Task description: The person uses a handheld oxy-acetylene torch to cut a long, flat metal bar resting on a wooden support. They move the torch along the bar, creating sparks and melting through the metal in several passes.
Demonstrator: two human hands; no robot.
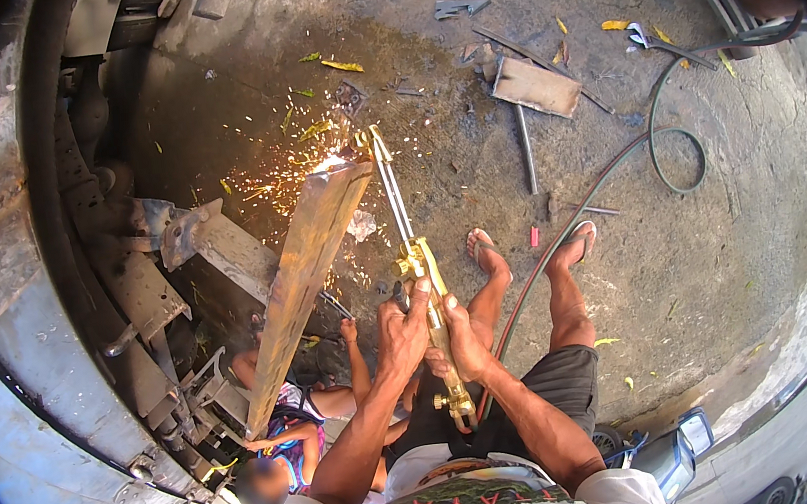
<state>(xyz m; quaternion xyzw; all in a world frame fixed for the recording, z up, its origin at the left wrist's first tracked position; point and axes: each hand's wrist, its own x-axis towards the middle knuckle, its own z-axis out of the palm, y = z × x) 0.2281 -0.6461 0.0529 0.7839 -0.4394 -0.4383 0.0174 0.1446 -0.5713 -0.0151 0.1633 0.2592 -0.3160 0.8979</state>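
Observation:
A brass cutting torch [397,202] runs up the middle of the view, with its long tubes pointing away from me. My left hand [404,338] is closed around its body near the valve, thumb lying along the top. Further back, my right hand [466,343] wraps the handle. The torch head is at the far end of a long rusty metal beam [306,274], where a bright glow [330,163] throws orange sparks to the left. Another person's hand [264,442] is at the beam's near end.
Red and green hoses [605,172] curl across the concrete floor on the right. Scrap plate [536,87], a metal rod [526,151] and leaves lie beyond. On the left stands a vehicle frame [134,315]. A co-worker [295,437] sits low at left.

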